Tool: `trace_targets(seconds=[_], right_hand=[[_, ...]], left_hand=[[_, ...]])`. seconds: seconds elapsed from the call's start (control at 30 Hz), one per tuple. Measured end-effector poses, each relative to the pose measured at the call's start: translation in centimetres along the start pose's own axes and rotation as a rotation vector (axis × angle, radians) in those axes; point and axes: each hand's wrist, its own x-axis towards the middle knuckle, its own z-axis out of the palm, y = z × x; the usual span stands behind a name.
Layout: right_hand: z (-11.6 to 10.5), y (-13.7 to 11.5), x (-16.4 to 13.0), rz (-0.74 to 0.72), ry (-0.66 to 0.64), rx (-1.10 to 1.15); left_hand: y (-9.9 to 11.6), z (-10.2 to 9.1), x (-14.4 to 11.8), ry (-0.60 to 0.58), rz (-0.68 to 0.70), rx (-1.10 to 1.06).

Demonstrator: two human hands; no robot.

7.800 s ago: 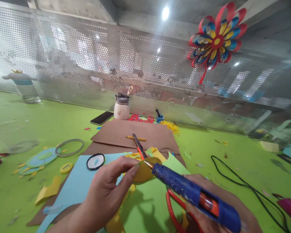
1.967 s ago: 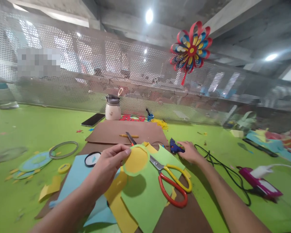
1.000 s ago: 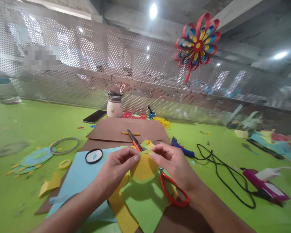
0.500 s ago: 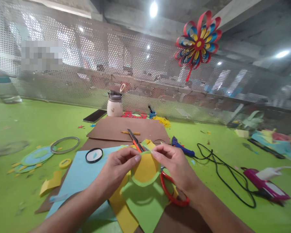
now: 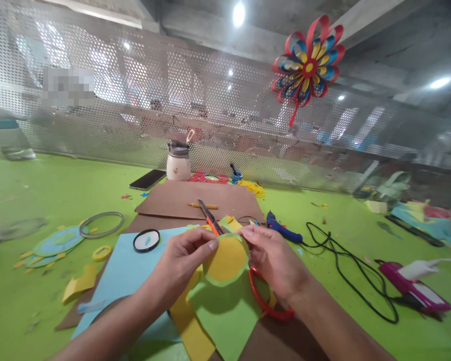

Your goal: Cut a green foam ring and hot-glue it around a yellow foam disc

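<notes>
Head view — hands (image 5: 176,263) pinching paper disc (image 5: 227,258)

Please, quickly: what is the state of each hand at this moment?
Left hand: grip closed on the left edge of the yellow-and-green paper disc.
Right hand: fingers closed on the disc's right edge.

- A paper-craft workshop, with a wide bright green table (image 5: 52,190) strewn with paper scraps.
- Near the centre lie coloured paper sheets (image 5: 225,321), scissors (image 5: 265,306), a utility knife (image 5: 210,219) and a glue gun (image 5: 281,230).
- A finished paper flower (image 5: 308,65) hangs at upper right.
- A perforated metal screen (image 5: 135,100) runs across the back, under a bare concrete ceiling (image 5: 398,35).
</notes>
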Motion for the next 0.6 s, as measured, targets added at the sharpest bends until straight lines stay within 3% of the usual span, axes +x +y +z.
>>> trace_targets(seconds=[0.3,0.6], right_hand=[[0.7,-0.1,-0.2,-0.114,0.054,-0.153],[1.2,0.1,-0.2,-0.173,0.127,-0.255]], left_hand=[[0.0,0.1,0.1,0.005,0.019,0.057],[-0.2,0.3,0.1,-0.072,0.069,0.137]])
